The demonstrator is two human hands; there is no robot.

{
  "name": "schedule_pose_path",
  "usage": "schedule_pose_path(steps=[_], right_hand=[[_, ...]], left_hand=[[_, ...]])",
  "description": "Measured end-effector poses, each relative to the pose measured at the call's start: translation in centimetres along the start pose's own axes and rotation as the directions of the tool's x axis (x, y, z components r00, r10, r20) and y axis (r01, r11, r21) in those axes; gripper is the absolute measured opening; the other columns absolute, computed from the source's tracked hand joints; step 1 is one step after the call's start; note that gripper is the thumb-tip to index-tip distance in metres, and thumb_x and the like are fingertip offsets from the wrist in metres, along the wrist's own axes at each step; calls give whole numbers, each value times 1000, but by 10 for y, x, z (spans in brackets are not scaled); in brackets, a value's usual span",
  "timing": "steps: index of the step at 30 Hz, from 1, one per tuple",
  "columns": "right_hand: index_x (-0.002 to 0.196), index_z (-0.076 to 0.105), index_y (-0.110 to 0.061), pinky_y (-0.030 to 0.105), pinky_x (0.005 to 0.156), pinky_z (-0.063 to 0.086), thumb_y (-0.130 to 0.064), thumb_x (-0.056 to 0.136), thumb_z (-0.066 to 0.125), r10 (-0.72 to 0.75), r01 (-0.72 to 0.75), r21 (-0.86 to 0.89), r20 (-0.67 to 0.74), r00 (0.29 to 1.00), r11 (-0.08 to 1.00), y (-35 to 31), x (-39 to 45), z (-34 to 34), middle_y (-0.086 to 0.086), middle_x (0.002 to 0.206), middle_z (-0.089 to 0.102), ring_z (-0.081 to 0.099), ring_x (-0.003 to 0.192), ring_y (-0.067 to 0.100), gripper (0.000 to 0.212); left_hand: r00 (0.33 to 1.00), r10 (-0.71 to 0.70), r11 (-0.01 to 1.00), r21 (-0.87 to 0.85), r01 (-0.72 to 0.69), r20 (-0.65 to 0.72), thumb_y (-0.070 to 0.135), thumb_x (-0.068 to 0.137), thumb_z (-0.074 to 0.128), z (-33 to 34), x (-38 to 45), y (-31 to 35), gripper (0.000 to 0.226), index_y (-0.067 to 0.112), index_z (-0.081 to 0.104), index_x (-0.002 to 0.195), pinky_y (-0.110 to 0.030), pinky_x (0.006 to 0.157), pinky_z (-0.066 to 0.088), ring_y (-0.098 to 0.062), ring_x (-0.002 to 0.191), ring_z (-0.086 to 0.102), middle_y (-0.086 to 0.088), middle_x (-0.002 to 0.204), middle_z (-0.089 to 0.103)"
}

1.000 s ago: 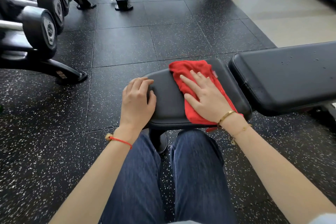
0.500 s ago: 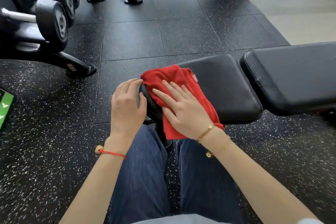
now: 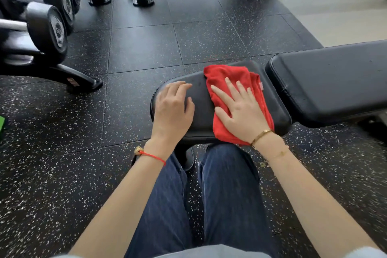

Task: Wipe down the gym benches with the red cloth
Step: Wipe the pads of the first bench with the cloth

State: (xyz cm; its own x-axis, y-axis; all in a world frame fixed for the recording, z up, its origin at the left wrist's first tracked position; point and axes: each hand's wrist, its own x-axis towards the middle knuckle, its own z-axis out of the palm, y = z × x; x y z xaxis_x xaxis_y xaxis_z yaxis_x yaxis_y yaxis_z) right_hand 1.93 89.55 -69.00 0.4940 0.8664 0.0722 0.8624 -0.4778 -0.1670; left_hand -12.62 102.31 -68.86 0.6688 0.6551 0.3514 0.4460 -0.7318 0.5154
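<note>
My right hand (image 3: 244,114) lies flat on the red cloth (image 3: 234,90), fingers straight and spread, pressing it on the black seat pad (image 3: 201,115) of the gym bench; the cloth pokes out past my fingertips and under my wrist; my left hand (image 3: 173,109) rests just beside it on the bare pad, fingers loose, holding nothing; the long back pad (image 3: 330,81) sits past my right hand; dumbbells (image 3: 48,25) sit on a rack far off past my left hand.

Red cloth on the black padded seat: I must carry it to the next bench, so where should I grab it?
Pinch the bunched far end of the red cloth from above. It lies bare beyond the right hand, whose flat palm covers the middle.
</note>
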Motion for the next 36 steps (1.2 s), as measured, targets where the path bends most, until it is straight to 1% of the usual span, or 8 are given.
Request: schedule_pose_path(steps=[4, 8, 11, 15, 21, 27, 30, 36], right_hand=[[147, 23, -44, 46, 120, 4, -45, 94, 44, 85, -85, 4, -26, 996, 996, 28, -14, -4, -1, 161, 12, 11, 147, 31, 58], [147, 18, -47, 54, 118, -1, -48, 94, 39, 219, -219, -9, 46, 975, 976, 51, 38, -10, -4, 162, 5, 3, 148, 33, 57], [147, 16, -49, 57, 117, 0, -48, 95, 36, 256, -261, 33, 108, 961, 965, 59, 73, -16, -7, 162, 0, 1, 148, 33, 55], [148, 19, -44, 48, 119, 9, -39, 96, 37, 220, -222, 21, 56, 974, 975, 56, 62, -14, -3, 162, 6, 8, 147, 31, 56], [150, 21, -38, 42, 119, 4, -28, 98, 39, 137, -136, 54, -10, 991, 989, 62, 0, -11, 1, 161, 9, 9, 148, 26, 56], [151, 21, -32, 43, 119, 3, -25, 99, 35, 178, -182, 83, 52, 983, 980, 66, 54, -13, 5, 161, 6, 7, 148, 31, 54], [151, 21, -32, 44, 120, 3, -26, 98, 34, 182, -184, 42, 52, 982, 982, 52, 73, -12, 5, 162, 5, 8, 147, 33, 54], [149, 26, -35, 42, 120, 6, -27, 95, 41, -57, 57, 55, 6, 998, 997, 19, 8, -5, 2, 161, 13, 13, 147, 28, 56]], left_hand=[[1000, 23, 999, 24, -24, 19, 16, 91, 54, 17, 13, 7, 35, 10, 61, 125, -40, 109, 36, -26, 126, 50, -6, 131, 59], [999, 25, 996, 83, -28, 33, 20, 92, 52, 30, 16, 11, 33, 13, 62, 123, -41, 111, 33, -25, 127, 49, -3, 131, 59], [999, 24, 994, 105, -27, 32, 22, 92, 51, 34, 15, 9, 33, 15, 61, 123, -41, 113, 30, -24, 128, 48, -2, 132, 58], [1000, 28, 995, 97, -29, 15, 25, 91, 52, 36, 14, 5, 33, 18, 61, 123, -39, 112, 31, -22, 127, 48, 1, 131, 58], [1000, 28, 995, 92, -28, -1, 26, 92, 52, 37, 14, 2, 33, 19, 62, 122, -39, 111, 32, -20, 127, 48, 3, 131, 59], [1000, 27, 994, 102, -27, 4, 24, 92, 51, 37, 12, 4, 35, 16, 61, 126, -42, 114, 31, -23, 130, 47, 0, 135, 58], [1000, 23, 994, 105, -24, 6, 25, 92, 51, 37, 13, 5, 36, 17, 61, 126, -41, 114, 30, -22, 130, 47, 1, 135, 58], [999, 36, 994, 100, -37, 6, 25, 91, 53, 37, 13, 2, 35, 18, 61, 124, -41, 113, 32, -21, 129, 48, 2, 134, 58]])
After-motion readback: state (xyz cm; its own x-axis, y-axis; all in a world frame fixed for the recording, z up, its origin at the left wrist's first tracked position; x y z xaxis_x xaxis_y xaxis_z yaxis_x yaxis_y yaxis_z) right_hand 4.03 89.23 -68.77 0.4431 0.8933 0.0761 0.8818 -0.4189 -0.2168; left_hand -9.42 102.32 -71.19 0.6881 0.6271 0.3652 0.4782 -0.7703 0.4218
